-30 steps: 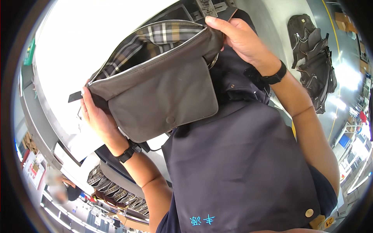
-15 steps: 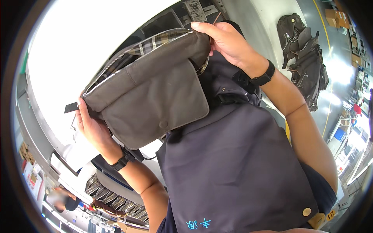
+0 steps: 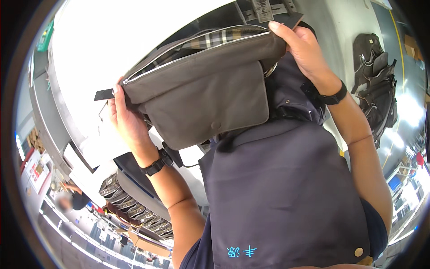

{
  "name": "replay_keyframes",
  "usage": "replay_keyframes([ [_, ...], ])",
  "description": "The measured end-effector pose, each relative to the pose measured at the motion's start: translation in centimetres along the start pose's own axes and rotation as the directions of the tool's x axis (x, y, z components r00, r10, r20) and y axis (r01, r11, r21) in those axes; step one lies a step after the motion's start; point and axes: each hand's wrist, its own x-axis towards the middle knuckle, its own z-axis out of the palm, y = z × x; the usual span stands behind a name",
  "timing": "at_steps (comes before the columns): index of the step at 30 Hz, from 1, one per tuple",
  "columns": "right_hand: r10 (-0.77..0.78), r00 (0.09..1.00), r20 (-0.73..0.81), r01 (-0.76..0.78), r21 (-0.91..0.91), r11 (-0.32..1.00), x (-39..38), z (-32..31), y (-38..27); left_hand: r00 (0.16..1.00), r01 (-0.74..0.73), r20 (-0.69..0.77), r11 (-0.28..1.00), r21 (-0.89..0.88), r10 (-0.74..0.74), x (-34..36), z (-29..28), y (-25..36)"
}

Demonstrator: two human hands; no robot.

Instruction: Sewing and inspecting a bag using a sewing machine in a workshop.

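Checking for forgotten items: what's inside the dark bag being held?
Plaid lining shows through the open mouth of the bag. Its bottom is hidden behind the front, so anything lying there can't be seen.

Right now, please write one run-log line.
left hand: holds dark bag, left end | right hand: holds right end | zip: open

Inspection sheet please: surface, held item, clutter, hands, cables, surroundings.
Surface: white worktop, brightly lit.
Held item: dark bag, open at the top, plaid lining showing, front flap down.
Clutter: dark bags at right; row of plaid items at lower left.
Hands: left hand grips the bag's left end, right hand its right.
Cables: apparently a thin black cord below the bag.
Surroundings: another person at lower left.
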Motion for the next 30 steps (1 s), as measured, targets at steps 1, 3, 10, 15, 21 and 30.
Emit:
replay_keyframes([
  [1,0.000,1.000,0.014,0.000,-0.003,1.000,-0.1,-0.1,0.2,0.999,-0.024,0.031,0.999,-0.024,0.025,-0.1,0.0,0.0],
  [3,-0.102,0.995,-0.001,0.101,-0.046,0.994,-0.4,-0.5,0.5,1.000,-0.028,0.013,1.000,0.010,0.028,-0.3,0.0,0.0],
  [10,-0.204,0.976,0.073,0.210,-0.090,0.974,-1.1,-2.5,1.3,0.998,-0.042,0.049,0.998,0.050,0.039,-0.1,0.9,0.0],
  [15,-0.216,0.976,0.002,0.212,-0.198,0.957,-0.6,-3.1,2.2,0.998,-0.048,0.037,0.995,0.088,0.045,0.1,1.3,0.2],
  [21,-0.244,0.969,-0.050,0.210,-0.366,0.907,-1.2,-2.3,0.5,0.992,-0.125,0.037,0.974,0.189,0.120,-0.9,1.6,0.6],
  [30,-0.778,0.443,0.445,0.867,-0.434,0.245,-1.2,7.4,-4.4,0.922,-0.387,0.213,0.774,0.501,0.323,-5.1,4.1,2.8],
])
